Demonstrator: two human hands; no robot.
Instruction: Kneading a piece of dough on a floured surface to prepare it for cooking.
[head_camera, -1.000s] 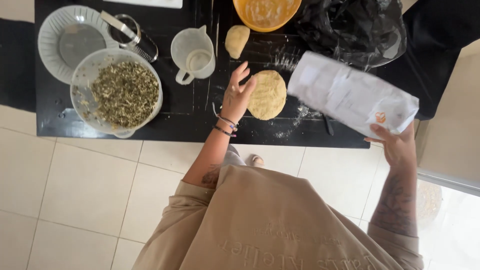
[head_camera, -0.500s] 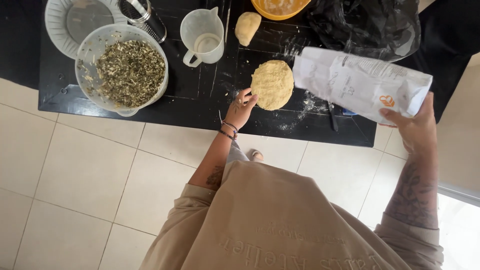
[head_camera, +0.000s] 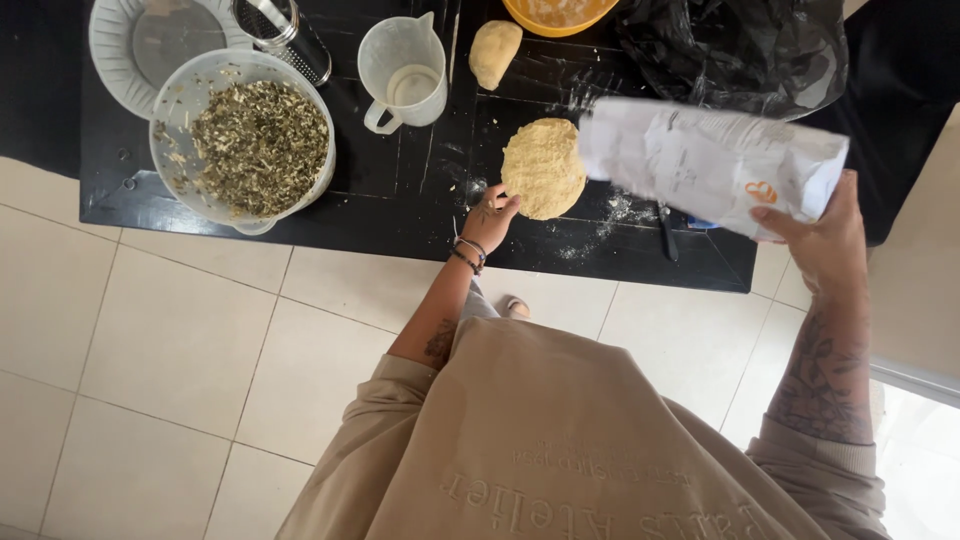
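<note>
The left hand (head_camera: 491, 218) is laid at the near left edge of a flattened round disc of pale yellow dough (head_camera: 543, 167), fingers spread and loose, gripping nothing; the fingertips seem to touch the rim, so that the disc appears steadied on the black table (head_camera: 400, 200). Dark bead bracelets are worn at that wrist.

The right hand (head_camera: 820, 232) is clenched around the bottom end of a white paper bag (head_camera: 705, 160), which is held tipped on its side in the air, its open end hanging just right of and above the disc; that tilt is judged to suit shaking powder out. A small orange mark is printed near the gripped end, with faint grey print across the side. White powder (head_camera: 610, 215) is scattered on the table below the bag, between the two hands.

Beyond the left hand, a smaller lump of the same dough (head_camera: 495, 52) lies apart, and a clear plastic measuring jug (head_camera: 405, 72) with a little white liquid stands to its left. Further left, a clear bowl of chopped green-and-cream filling (head_camera: 255, 140) is kept at the table's near edge. Beyond the bag, a crumpled black plastic sack (head_camera: 740, 45) and the rim of an orange bowl (head_camera: 560, 15) are seen.
</note>
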